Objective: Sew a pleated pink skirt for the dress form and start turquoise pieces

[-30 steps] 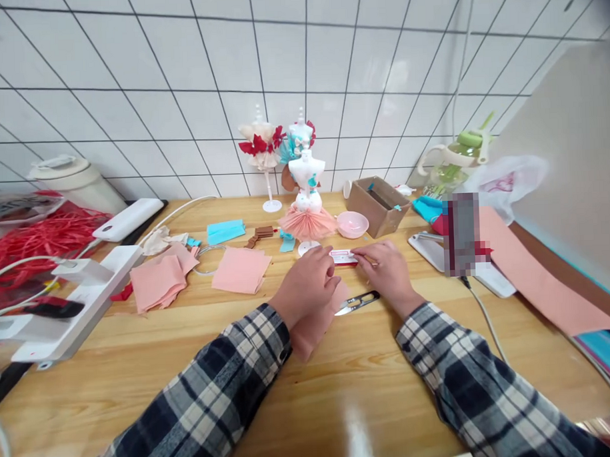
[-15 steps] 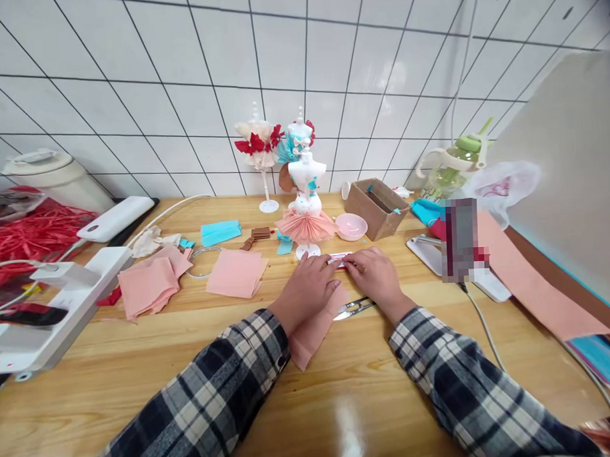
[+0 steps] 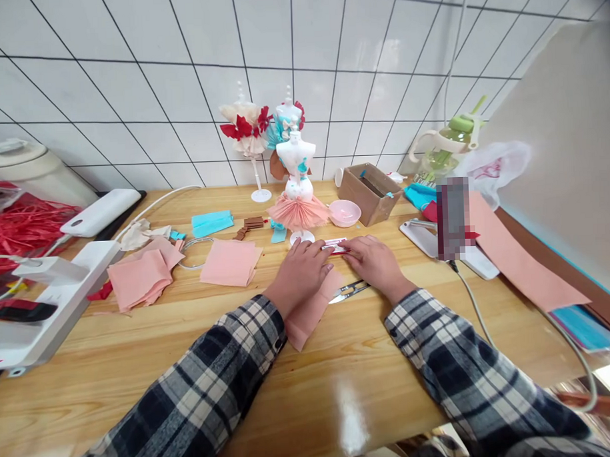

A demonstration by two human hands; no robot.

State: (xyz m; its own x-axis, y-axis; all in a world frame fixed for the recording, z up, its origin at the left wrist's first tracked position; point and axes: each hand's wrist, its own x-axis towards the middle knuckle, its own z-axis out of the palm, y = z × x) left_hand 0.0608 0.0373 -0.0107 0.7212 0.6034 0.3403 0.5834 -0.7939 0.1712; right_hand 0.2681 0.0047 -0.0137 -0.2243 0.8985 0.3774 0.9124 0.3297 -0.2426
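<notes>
My left hand [image 3: 302,272] and my right hand [image 3: 379,262] meet at a small flat white-and-red card [image 3: 335,243] on the table. The fingers of each are closed on one end of it. Under my left hand lies a folded piece of pink crepe paper [image 3: 308,318], partly covered by the hand. Thread snips [image 3: 348,292] rest between the hands, close to my right wrist. Just beyond my fingers stands a white mini dress form [image 3: 295,155] with a pleated pink paper skirt [image 3: 298,212].
Behind stands another dress form [image 3: 256,167] with red bows. A pink bowl [image 3: 344,214] and a cardboard box [image 3: 368,194] are right of centre. Pink sheets [image 3: 230,261] and blue paper [image 3: 212,223] lie left, near a power strip [image 3: 62,310]. A phone-like pixelated object [image 3: 452,217] stands right.
The whole view has shifted slightly, so things sit higher and further left. My right fingers have flattened somewhat at the card, and more of its white face shows. The left hand stays beside it.
</notes>
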